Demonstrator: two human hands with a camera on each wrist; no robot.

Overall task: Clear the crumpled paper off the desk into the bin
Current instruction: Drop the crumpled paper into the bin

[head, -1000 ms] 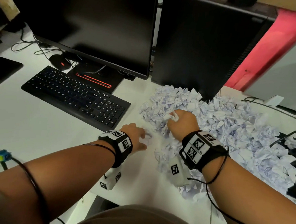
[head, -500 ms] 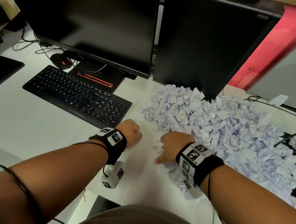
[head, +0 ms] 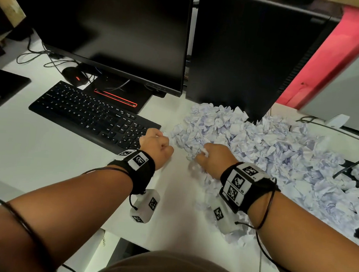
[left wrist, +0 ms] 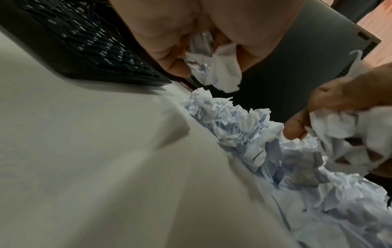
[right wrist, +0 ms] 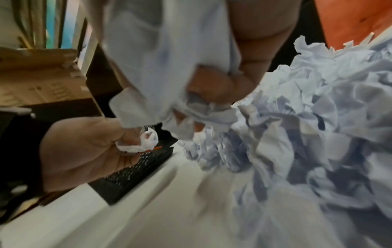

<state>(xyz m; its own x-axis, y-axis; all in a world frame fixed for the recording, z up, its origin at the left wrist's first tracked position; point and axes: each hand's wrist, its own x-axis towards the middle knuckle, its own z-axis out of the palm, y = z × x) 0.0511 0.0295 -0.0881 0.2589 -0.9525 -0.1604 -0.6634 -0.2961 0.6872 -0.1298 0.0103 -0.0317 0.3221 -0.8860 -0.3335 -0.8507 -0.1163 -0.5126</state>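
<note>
Crumpled paper [head: 269, 150] lies heaped across the right half of the desk [head: 25, 146], running from the foot of the dark computer tower [head: 243, 55] out toward the right edge, where the heap is cut off by the frame. Both forearms reach in from the near edge, wrists strapped with tagged black bands. The left hand [head: 155, 144] is balled into a fist at the left fringe of the heap, just beside the near right corner of the keyboard [head: 91, 114]; the left wrist view shows its fingers curled round a small paper wad [left wrist: 214, 67], part of it sticking out below the palm. The right hand [head: 215, 159] sits knuckles-up on the near left edge of the heap, and it too is closed: the right wrist view shows a bigger paper clump [right wrist: 161, 67] bunched inside its fingers, spilling out past the fingertips.

Both wrist views are smeared with blur, so how many pieces each fist holds is hard to tell. Behind the keyboard a dark monitor [head: 118, 29] stands on its base, with a mouse [head: 74, 78] and loose cables toward the far left corner. No bin shows in any view. The near edge of the desk is hidden under the arms and the person's lap.
</note>
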